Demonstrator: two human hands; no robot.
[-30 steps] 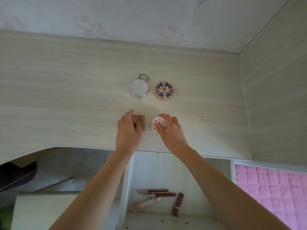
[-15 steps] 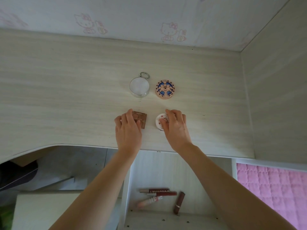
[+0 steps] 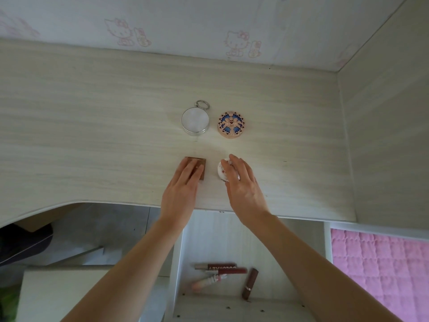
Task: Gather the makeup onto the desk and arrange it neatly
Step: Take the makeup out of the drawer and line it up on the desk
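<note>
On the pale wooden desk (image 3: 92,135) my left hand (image 3: 183,189) lies flat with straight fingers on a small brown square compact (image 3: 199,167). My right hand (image 3: 243,184) rests with straight fingers on a white round compact with red dots (image 3: 221,171). Behind them stand a silver round tin with a key ring (image 3: 195,120) and a pink round compact with a blue pattern (image 3: 231,124), side by side. On the shelf below the desk lie several lip products (image 3: 220,273) and a brown lipstick (image 3: 250,283).
A wall with cartoon cats (image 3: 209,26) runs behind the desk. A wooden side panel (image 3: 383,135) closes off the right. A pink quilted cover (image 3: 380,270) shows at lower right. Under the desk at left are a dark seat (image 3: 23,245) and a white surface (image 3: 69,296).
Both hands flattened out on their compacts and slid them a little further from the desk's front edge. My right hand went from gripping the white compact to resting on it.
</note>
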